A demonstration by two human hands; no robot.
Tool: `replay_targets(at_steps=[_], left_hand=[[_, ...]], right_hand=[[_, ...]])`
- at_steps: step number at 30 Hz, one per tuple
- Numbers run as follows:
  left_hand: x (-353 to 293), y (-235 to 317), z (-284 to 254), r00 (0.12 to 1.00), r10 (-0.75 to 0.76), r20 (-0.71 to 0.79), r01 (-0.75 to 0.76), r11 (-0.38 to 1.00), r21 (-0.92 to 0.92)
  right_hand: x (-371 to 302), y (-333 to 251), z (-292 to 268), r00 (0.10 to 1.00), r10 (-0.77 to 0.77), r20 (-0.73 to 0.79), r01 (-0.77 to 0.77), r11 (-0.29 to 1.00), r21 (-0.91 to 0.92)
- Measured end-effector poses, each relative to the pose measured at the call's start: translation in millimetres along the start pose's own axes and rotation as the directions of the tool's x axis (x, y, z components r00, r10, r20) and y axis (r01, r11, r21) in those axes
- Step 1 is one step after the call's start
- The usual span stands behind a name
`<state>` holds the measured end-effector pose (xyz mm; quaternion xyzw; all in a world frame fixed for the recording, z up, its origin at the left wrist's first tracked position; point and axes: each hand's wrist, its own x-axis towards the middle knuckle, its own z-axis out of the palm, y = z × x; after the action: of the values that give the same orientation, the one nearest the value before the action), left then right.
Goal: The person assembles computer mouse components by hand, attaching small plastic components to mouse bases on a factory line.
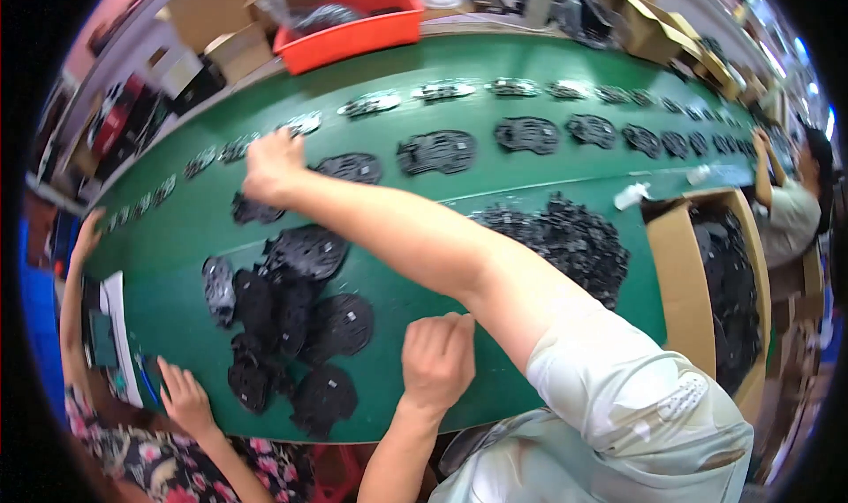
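My right hand [274, 163] reaches far across to the left, its fingers bent together beside the row of shiny, pale-topped flat parts [304, 123]. What lies between those fingertips is hidden. Under and beside my wrist are a black moulded plastic plate [256, 210] and another black plate [350, 167]. My left hand [439, 362] is curled into a fist over the near part of the green table [397, 291]; its inside is out of sight. A loose pile of black plates [283, 304] lies to its left. A heap of small black parts [565, 242] lies beyond my right arm.
A co-worker at the left rests one hand [185, 399] on the table near a blue pen [147, 381]. Another person [791, 198] sits far right. An open cardboard box [680, 282] of black parts stands right, near a white bottle [631, 196]. A red bin [353, 30] is behind.
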<state>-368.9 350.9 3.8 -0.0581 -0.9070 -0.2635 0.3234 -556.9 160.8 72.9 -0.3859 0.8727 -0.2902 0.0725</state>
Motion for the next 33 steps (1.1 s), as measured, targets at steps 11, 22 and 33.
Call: replay_targets(at_steps=[11, 22, 33], left_hand=[[0.1, 5.8, -1.3, 0.999, -0.037, -0.001, 0.037, 0.998, 0.043], [-53.7, 12.0, -82.8, 0.872, -0.367, -0.324, 0.490, 0.638, 0.594], [-108.5, -2.1, -87.2, 0.859, -0.449, -0.247, 0.471, 0.499, 0.727]], right_hand=[[-240.9, 112.2, -136.0, 0.859, -0.496, -0.124, 0.505, 0.861, 0.056], [-252.0, 223.7, -189.6, 0.959, 0.046, -0.278, -0.119, 0.961, -0.251], [-233.1, 232.9, -186.3, 0.946, 0.295, 0.132, -0.248, 0.924, -0.292]])
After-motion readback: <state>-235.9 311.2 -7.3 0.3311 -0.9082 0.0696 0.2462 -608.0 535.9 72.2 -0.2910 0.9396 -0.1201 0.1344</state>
